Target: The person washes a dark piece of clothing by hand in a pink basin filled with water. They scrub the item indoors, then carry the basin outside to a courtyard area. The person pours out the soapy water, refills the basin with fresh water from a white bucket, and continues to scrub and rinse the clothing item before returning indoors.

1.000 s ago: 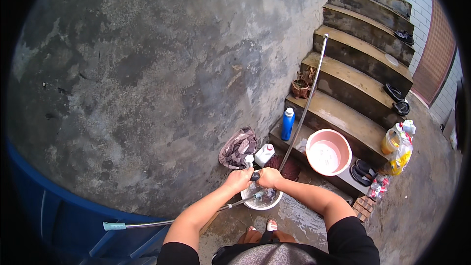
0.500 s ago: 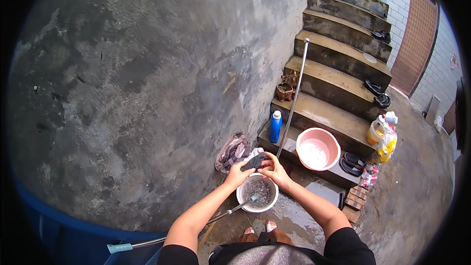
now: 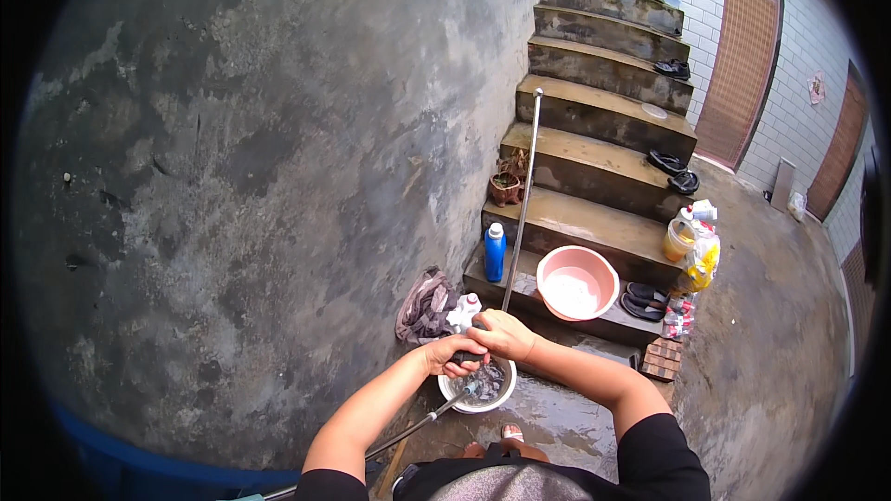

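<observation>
My left hand (image 3: 452, 353) and my right hand (image 3: 502, 333) are pressed together over a small white bowl (image 3: 452, 396) of water on the wet ground. Both hands grip a dark wet cloth (image 3: 485, 377) that hangs into the bowl. A thin metal rod (image 3: 415, 425) slants down from the bowl's left rim toward my left elbow. Just beyond my hands stands a small white bottle (image 3: 464, 312), and a crumpled grey rag (image 3: 424, 306) lies to its left against the wall.
A pink basin (image 3: 576, 282), a blue bottle (image 3: 495, 251) and a leaning long metal pole (image 3: 521, 199) sit on the lower concrete steps. Dark sandals (image 3: 642, 300), a yellow bottle (image 3: 679, 237), a plant pot (image 3: 506, 188) and red bricks (image 3: 660, 359) are nearby. A rough grey wall is at left.
My view has tilted up and closer. Both hands have closed tighter together over the bowl, with the dark cloth now squeezed between them.
</observation>
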`<state>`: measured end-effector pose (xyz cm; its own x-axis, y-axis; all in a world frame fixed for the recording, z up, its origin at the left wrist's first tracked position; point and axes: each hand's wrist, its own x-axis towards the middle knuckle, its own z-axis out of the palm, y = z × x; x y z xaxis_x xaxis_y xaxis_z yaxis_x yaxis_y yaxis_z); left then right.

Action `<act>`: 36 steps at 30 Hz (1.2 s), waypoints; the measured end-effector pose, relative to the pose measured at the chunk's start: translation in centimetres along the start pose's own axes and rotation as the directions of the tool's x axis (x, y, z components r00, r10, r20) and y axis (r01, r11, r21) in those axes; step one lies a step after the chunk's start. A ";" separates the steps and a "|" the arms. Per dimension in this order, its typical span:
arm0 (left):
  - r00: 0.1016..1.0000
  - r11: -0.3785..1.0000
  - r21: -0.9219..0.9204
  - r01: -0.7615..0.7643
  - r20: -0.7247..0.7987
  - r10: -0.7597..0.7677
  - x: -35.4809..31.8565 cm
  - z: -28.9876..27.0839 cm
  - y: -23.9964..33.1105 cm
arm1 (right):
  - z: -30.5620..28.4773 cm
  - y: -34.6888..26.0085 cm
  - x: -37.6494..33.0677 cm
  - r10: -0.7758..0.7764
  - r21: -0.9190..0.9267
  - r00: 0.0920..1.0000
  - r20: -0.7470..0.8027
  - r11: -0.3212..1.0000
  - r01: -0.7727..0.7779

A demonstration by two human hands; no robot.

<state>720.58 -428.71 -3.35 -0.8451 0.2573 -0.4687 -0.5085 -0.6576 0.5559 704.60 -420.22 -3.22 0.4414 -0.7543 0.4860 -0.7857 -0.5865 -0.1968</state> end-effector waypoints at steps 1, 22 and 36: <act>0.998 0.997 0.076 0.026 -0.061 -0.022 0.2 -0.1 0.0 | 0.3 0.2 -0.1 0.007 -0.035 1.000 0.012 0.999 -0.007; 0.563 -0.365 0.830 0.422 0.075 0.823 3.1 -6.4 -2.0 | 8.0 -0.5 0.5 0.814 0.166 0.475 0.335 0.445 -0.880; 0.565 -0.690 0.671 0.272 0.468 0.679 0.6 -6.4 -1.1 | 7.3 -0.5 0.2 0.673 0.616 0.349 0.652 -0.201 -0.762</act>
<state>721.64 -432.38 -8.62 -0.9003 0.0305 0.4342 0.0096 0.9987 -0.0503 708.21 -422.26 -9.26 -0.0925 -0.8505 -0.5177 0.0886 0.5108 -0.8551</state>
